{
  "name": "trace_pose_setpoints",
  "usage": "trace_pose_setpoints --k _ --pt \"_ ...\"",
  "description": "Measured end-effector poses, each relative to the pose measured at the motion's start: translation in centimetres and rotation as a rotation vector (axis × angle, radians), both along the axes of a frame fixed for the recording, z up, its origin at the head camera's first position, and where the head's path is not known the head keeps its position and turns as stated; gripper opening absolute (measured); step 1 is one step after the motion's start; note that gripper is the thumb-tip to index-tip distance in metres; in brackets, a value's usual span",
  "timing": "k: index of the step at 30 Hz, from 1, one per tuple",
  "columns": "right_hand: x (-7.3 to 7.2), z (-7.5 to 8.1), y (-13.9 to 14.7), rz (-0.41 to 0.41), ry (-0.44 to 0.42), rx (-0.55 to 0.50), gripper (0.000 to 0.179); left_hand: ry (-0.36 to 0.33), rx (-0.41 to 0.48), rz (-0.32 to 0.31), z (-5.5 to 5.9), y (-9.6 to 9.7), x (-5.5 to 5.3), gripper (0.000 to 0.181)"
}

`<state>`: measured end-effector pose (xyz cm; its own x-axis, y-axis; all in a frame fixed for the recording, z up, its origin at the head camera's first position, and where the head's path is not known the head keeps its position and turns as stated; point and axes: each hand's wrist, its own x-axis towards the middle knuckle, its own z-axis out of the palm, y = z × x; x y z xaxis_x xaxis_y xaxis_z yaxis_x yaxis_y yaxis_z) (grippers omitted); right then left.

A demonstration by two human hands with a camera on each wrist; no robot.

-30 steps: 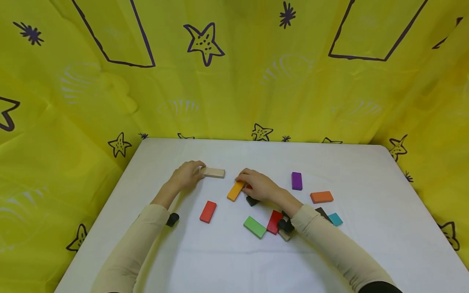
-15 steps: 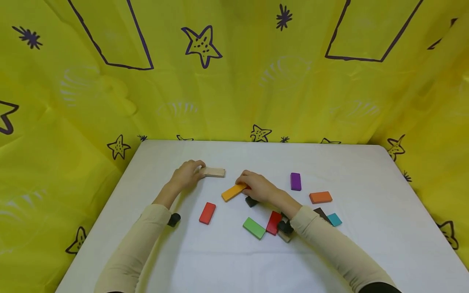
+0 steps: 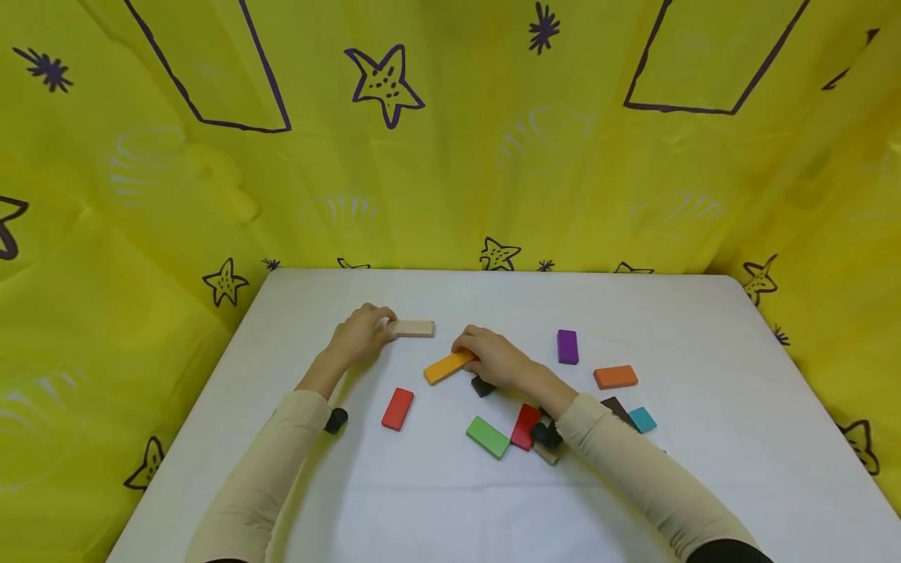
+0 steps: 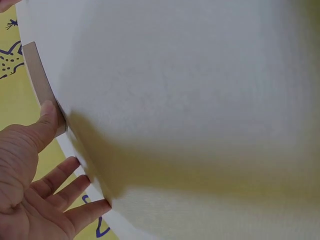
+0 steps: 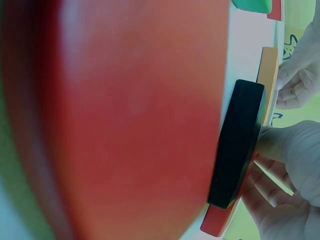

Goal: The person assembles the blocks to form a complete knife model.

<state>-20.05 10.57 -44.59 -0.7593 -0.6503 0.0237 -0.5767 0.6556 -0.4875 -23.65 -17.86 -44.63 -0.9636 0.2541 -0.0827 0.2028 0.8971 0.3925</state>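
Observation:
My left hand (image 3: 360, 335) holds the near end of a plain wooden block (image 3: 417, 328) lying flat on the table. In the left wrist view the thumb presses on that block (image 4: 40, 80), while several fingertips rest against the tabletop. Right of it, my right hand (image 3: 496, 358) grips the upper end of a yellow-orange block (image 3: 445, 368), which lies slanted toward the left. A black block (image 3: 482, 386) sits just below the right hand. In the right wrist view, a red block (image 5: 215, 220) shows beyond the black one, close to the fingers.
On the white table (image 3: 394, 508) lie a red block (image 3: 398, 409), a green block (image 3: 488, 437), a second red block (image 3: 525, 427), a purple block (image 3: 567, 346), an orange block (image 3: 615, 377) and a blue block (image 3: 642, 420). Yellow cloth (image 3: 436, 172) hangs behind.
The yellow-orange block has been turned in my right hand, its free end swinging left so it lies flatter across. My left hand and the wooden block stay nearly in place.

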Motion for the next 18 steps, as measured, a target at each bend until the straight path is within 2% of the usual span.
trace_pose_setpoints --k 7,12,18 --pt "-0.1 0.1 0.4 -0.012 -0.034 -0.002 0.023 -0.014 -0.014 -0.023 0.1 0.3 -0.1 0.03" --pt "-0.9 0.4 0.8 -0.037 -0.021 -0.042 0.025 -0.013 -0.037 -0.006 0.5 0.2 -0.1 0.031" --pt "-1.9 1.1 1.3 -0.148 -0.062 -0.031 0.027 -0.013 -0.052 -0.009 0.7 0.2 -0.2 0.032"
